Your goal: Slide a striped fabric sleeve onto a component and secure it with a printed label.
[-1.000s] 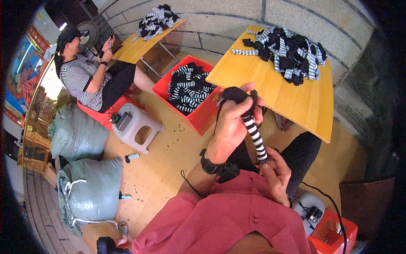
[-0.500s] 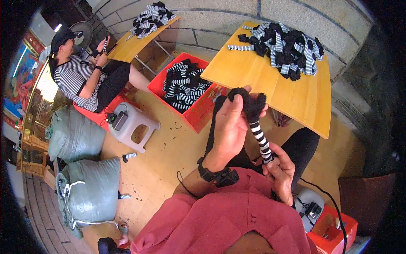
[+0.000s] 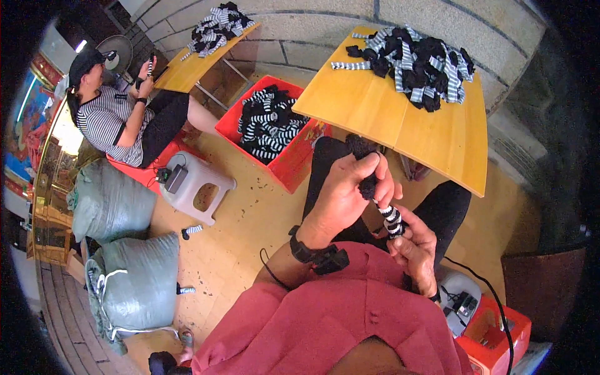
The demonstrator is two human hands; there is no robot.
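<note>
In front of my lap I hold a black-and-white striped knit tube (image 3: 392,221) with a fuzzy black end (image 3: 359,146). My left hand (image 3: 350,184) is closed round the black part, thumb on top; some black fabric pokes out above the fist and some below. Lower down, my right hand (image 3: 414,251) pinches the tube's striped lower end between thumb and fingers. The striped part between my hands looks short and bunched. Similar black and striped knit pieces (image 3: 431,69) lie heaped on the yellow table (image 3: 381,106) ahead of me.
A red crate (image 3: 290,169) of striped tubes stands left of the table. Beyond it a seated person (image 3: 115,119) handles a similar piece at another table (image 3: 181,74). Also near are a grey stool (image 3: 200,187), stuffed green sacks (image 3: 140,281) and a red basket (image 3: 500,350) at lower right.
My left hand has closed over the black part and slid down nearer my right hand. Less of the striped tube shows between them. My right hand stays pinched at the lower end.
</note>
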